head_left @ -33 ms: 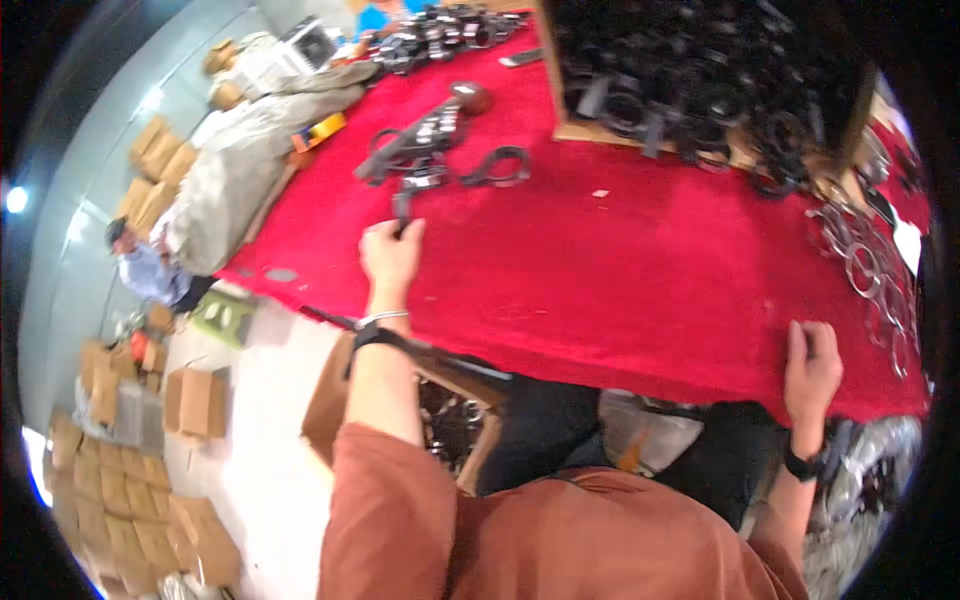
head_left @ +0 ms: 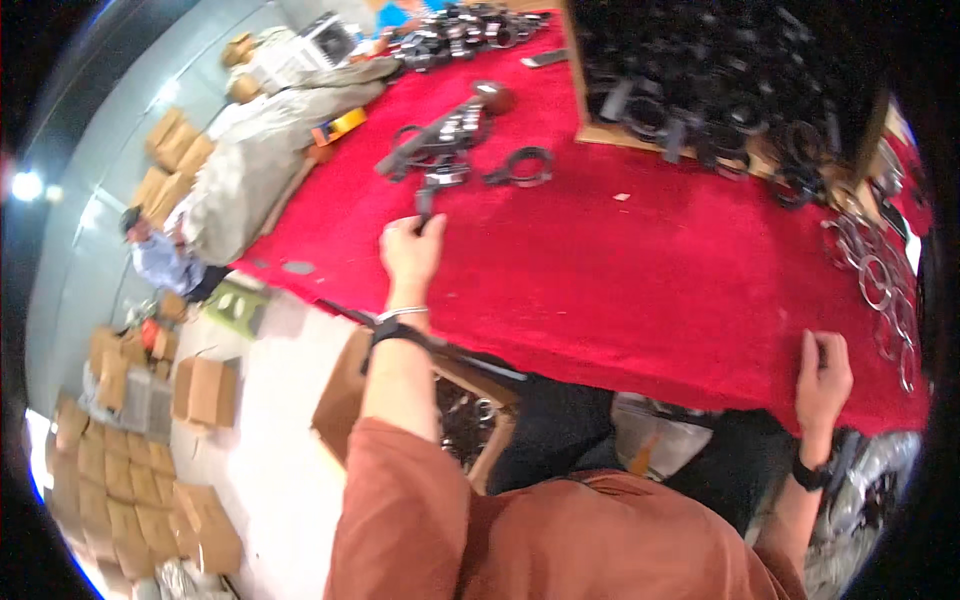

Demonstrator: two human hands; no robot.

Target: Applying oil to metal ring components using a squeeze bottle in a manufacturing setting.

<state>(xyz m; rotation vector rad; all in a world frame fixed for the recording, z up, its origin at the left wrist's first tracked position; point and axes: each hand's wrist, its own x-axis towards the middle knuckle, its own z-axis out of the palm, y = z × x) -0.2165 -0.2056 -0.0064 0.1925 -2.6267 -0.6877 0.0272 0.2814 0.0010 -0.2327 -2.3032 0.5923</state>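
Observation:
On the red cloth (head_left: 640, 270), my left hand (head_left: 410, 255) is closed around the near end of a dark strip-shaped part (head_left: 425, 203). The far end of that part meets a small heap of shiny metal pieces (head_left: 455, 145), including a long dark bar and a rounded knob. Just right of the heap lies a dark ring with a side tab (head_left: 520, 168), apart from my hand. My right hand (head_left: 824, 380) rests by the cloth's near right edge. Its thumb and curled fingers are apart, with nothing visible between them.
A large box of black ring-shaped parts (head_left: 655, 125) stands at the far right. Linked metal rings (head_left: 875, 282) lie at the right edge, shiny parts (head_left: 465, 35) at the far left. An open carton (head_left: 330, 400) sits below the table. Another person (head_left: 160, 260) is off left.
The whole view has shifted slightly, so everything appears a little further right. My hands hold nearly the same poses, the left still on the dark part.

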